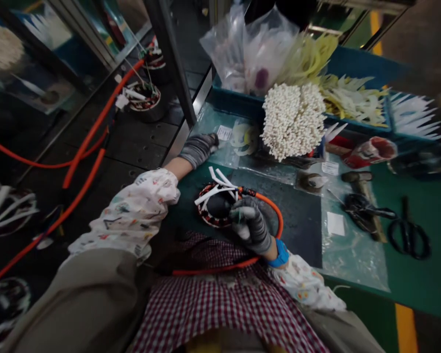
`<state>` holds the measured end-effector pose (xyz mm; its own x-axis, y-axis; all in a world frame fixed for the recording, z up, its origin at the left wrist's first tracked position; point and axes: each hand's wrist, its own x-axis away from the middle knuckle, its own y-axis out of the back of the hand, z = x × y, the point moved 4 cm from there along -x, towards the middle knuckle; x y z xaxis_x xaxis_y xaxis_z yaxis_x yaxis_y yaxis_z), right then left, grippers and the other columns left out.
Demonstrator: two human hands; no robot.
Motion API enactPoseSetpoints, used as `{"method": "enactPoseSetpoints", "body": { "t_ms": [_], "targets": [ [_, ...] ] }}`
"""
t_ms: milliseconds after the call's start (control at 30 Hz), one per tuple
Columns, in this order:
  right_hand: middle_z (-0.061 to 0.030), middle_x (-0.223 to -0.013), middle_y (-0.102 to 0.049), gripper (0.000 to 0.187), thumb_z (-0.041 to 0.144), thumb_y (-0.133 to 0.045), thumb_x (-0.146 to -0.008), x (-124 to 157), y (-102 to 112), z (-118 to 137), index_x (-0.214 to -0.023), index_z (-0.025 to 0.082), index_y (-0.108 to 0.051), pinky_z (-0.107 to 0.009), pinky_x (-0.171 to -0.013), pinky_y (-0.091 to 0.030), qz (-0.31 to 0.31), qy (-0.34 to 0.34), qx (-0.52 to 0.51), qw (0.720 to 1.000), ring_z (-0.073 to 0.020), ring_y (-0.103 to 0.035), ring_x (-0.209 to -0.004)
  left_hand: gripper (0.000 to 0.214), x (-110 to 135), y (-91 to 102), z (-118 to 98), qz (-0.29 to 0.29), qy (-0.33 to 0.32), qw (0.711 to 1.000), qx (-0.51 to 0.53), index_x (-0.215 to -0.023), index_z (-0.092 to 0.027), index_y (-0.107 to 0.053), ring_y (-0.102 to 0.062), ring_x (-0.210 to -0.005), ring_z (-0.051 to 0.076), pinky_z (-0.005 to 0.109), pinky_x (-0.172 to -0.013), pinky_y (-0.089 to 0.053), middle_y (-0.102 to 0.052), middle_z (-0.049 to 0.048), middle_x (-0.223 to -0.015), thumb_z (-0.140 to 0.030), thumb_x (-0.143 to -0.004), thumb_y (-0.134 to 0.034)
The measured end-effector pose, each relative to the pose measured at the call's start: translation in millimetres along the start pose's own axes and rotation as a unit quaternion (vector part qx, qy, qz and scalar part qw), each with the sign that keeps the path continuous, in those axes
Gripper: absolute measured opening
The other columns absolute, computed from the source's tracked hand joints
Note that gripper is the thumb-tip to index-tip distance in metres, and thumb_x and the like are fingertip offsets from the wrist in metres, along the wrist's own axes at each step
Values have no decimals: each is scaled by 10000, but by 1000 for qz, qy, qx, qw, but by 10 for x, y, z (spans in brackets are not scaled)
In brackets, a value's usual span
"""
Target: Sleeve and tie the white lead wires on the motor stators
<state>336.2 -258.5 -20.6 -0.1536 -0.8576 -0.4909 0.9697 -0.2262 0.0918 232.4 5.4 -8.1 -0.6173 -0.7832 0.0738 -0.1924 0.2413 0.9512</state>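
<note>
A round motor stator (205, 216) with red and black windings lies on the bench, with white sleeves (220, 185) sticking up from it and a dark round middle. My right hand (253, 223), in a grey striped glove, is at the stator's right rim with its fingers curled in; what they pinch, if anything, is hidden. From the stator an orange cable (278, 215) loops around past my right wrist. My left hand (200, 149), gloved too, lies over the edge of a clear plastic bag (220, 152), fingers stretched forward and apart from the stator.
A bundle of thin white tubes (294, 120) stands at the back, before blue bins (371, 126) of yellow and white strips. Scissors (409, 238), a hammer (367, 196) and black tape or cord (360, 211) lie right. Further stators (143, 100) and a thick orange cable (95, 117) are left.
</note>
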Motion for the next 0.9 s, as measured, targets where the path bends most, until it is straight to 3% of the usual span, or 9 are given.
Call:
{"method": "enactPoseSetpoints", "body": {
  "t_ms": [133, 200, 233, 333, 500, 633, 700, 767, 900],
  "targets": [
    [-2, -888, -635, 216, 530, -501, -1113, 45, 94, -119, -1167, 364, -627, -418, -765, -616, -128, -70, -32, 989, -225, -659, -772, 255, 831, 282, -21, -123, 30, 986, 108, -1283, -196, -726, -775, -1116, 213, 364, -1053, -621, -809, 62, -1237, -272, -1089, -580],
    [-7, -855, -562, 305, 564, -404, -1128, 30, 130, -157, -1123, 336, -607, -411, -737, -598, -170, -114, -59, 977, -223, -614, -746, 207, 1380, 312, -233, -157, -55, 966, 196, -1170, -229, -772, -798, -941, 192, 311, -872, -658, -841, 26, -1092, -334, -1092, -613],
    [-7, -838, -537, 343, 580, -384, -1127, 10, 140, -161, -1079, 323, -605, -402, -728, -590, -177, -133, -69, 973, -220, -601, -741, 200, 1623, 260, -357, -138, -102, 963, 207, -1132, -242, -785, -802, -895, 187, 302, -817, -658, -848, 17, -1047, -326, -1103, -605],
    [-10, -833, -529, 386, 586, -369, -1132, -57, 157, -114, -1024, 308, -614, -375, -723, -569, -186, -155, -62, 968, -210, -590, -744, 240, 2093, 17, -631, -121, -197, 967, 111, -1136, -282, -815, -815, -969, 257, 409, -872, -667, -858, 34, -1015, -302, -1119, -577],
    [-12, -847, -526, 357, 562, -371, -1136, -114, 129, -39, -1031, 313, -605, -363, -687, -554, -192, -136, -30, 971, -208, -582, -733, 232, 2099, -283, -651, -37, -179, 983, 24, -1179, -341, -822, -746, -1211, 346, 572, -1065, -573, -840, 57, -1171, -378, -1098, -608],
    [0, -820, -531, 332, 584, -447, -1118, -63, 141, -13, -998, 310, -590, -363, -672, -575, -199, -123, -36, 972, -199, -585, -704, 315, 2191, -265, -686, -66, -205, 977, 7, -1322, -379, -763, -698, -1270, 316, 520, -1105, -509, -813, 33, -1281, -523, -1084, -615],
    [1, -832, -590, 319, 585, -466, -1122, -26, 160, 37, -1036, 308, -598, -363, -683, -607, -152, -119, 7, 981, -198, -628, -718, 329, 2311, -254, -727, -133, -206, 969, -37, -1366, -347, -739, -704, -1213, 291, 474, -1047, -512, -825, 33, -1246, -479, -1096, -606],
    [-4, -885, -678, 271, 533, -479, -1139, -17, 170, 125, -1120, 300, -616, -357, -698, -639, -72, -96, 66, 991, -201, -699, -761, 273, 2423, -265, -766, -201, -210, 954, -75, -1323, -298, -755, -716, -1115, 250, 420, -970, -521, -842, 21, -1151, -306, -1092, -610],
    [-50, -1055, -801, 231, 337, -567, -1130, -136, 85, 376, -1330, 250, -645, -382, -828, -686, 91, 42, 182, 978, -237, -803, -941, 274, 2526, -283, -765, -261, -272, 925, -47, -1182, -237, -789, -724, -1020, 198, 345, -904, -558, -837, 13, -1028, -105, -1016, -616]
  ]
}}
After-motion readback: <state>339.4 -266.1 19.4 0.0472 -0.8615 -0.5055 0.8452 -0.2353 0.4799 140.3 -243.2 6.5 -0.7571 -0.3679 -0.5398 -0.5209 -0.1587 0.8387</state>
